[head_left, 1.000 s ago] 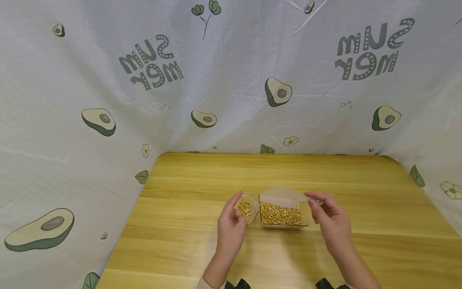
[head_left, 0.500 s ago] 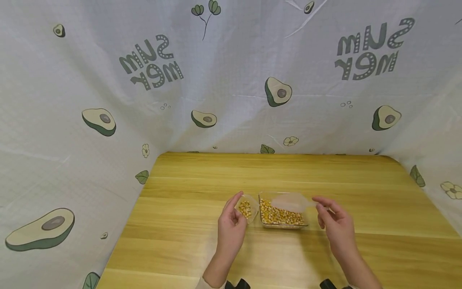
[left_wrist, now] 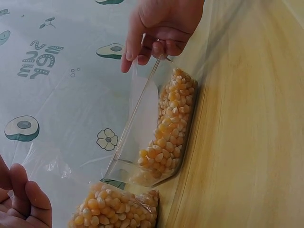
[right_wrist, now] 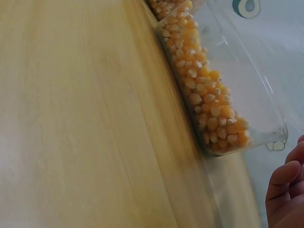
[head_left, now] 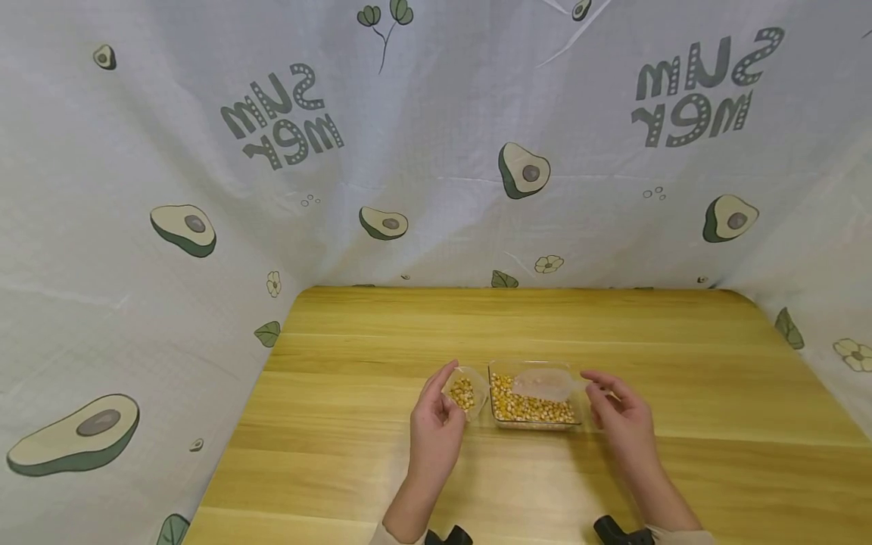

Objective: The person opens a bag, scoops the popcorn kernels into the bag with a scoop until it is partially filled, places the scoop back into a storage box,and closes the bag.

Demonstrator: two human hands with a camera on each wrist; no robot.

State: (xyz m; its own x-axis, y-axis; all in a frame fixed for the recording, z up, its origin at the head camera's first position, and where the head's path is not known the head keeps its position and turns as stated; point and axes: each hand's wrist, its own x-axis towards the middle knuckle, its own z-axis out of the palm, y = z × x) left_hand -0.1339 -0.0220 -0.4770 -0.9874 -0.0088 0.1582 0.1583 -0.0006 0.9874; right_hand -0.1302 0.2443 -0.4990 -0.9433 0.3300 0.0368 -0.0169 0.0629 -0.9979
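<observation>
Just below the centre of the head view, 2 clear containers of corn kernels sit side by side on the wooden table (head_left: pixel 341 424). The left hand (head_left: pixel 436 431) pinches the rim of the small tub (head_left: pixel 465 393), fingers curled on its near edge. The right hand (head_left: pixel 623 420) hangs just right of the larger tray (head_left: pixel 534 405), fingers loosely bent and holding nothing; a clear scoop (head_left: pixel 545 384) lies across the tray's kernels. Both containers look thin-walled and light (likely to flex when squeezed), and the loose kernels probably shift and spill if tipped. Gripping opposite rims, kept level, seems safest; the smooth plastic may be slippery.
</observation>
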